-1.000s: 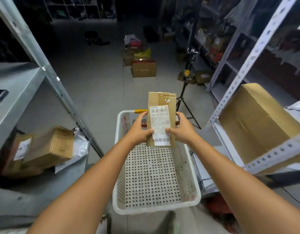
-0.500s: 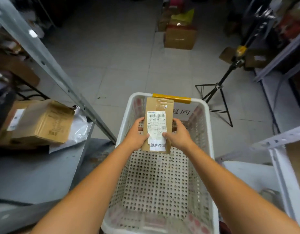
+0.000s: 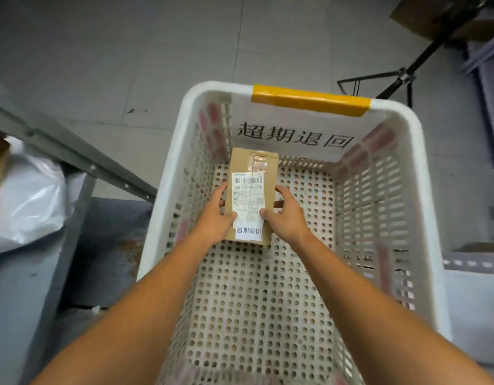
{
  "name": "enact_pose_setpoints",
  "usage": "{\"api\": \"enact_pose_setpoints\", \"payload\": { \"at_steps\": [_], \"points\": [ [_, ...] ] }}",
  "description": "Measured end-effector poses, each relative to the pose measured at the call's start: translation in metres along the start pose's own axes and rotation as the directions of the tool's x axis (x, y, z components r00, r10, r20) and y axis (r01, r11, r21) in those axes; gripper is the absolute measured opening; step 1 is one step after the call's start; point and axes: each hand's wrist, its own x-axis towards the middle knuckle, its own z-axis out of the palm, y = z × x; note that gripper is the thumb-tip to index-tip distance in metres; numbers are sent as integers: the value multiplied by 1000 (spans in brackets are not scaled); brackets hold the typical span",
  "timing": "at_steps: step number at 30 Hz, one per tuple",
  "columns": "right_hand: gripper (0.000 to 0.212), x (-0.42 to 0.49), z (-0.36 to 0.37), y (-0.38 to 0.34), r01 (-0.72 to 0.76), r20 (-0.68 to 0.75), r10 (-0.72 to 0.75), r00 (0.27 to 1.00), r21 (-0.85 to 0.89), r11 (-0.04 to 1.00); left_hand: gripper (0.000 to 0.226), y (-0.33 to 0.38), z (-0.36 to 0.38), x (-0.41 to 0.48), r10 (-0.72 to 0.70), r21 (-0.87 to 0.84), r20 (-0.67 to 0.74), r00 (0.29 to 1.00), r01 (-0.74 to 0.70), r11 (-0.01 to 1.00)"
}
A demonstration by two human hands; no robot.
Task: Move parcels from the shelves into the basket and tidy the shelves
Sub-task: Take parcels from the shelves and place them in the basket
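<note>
Your L hand [image 3: 215,218] and R hand [image 3: 284,218] grip a slim rectangular cardboard parcel [image 3: 248,195] by its long sides, thumbs on the white label, arms stretched fwd. It's inside the white perforated plastic basket [image 3: 164,195], near the far wall.

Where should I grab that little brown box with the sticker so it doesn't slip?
Take the parcel by its two long side edges, reaching from above and from your own side, the way the left hand and right hand hold it. It is flat and narrow, so thumbs press the label face while fingers curl round the edges. The basket walls leave only the top open.
</note>
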Motion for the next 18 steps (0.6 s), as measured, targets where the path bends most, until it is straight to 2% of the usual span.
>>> {"api": "enact_pose_setpoints", "payload": {
  "at_steps": [9,18],
  "points": [
    [66,54,30,41,-4,12,4,1000,6,1000,78,-41,20,57,-11,-26,-19,1000,11,1000],
    [64,72,40,44,26,3,-26,1000,11,1000,72,-50,20,75,2,-7,-78,997,-2,1000]
  ]
}}
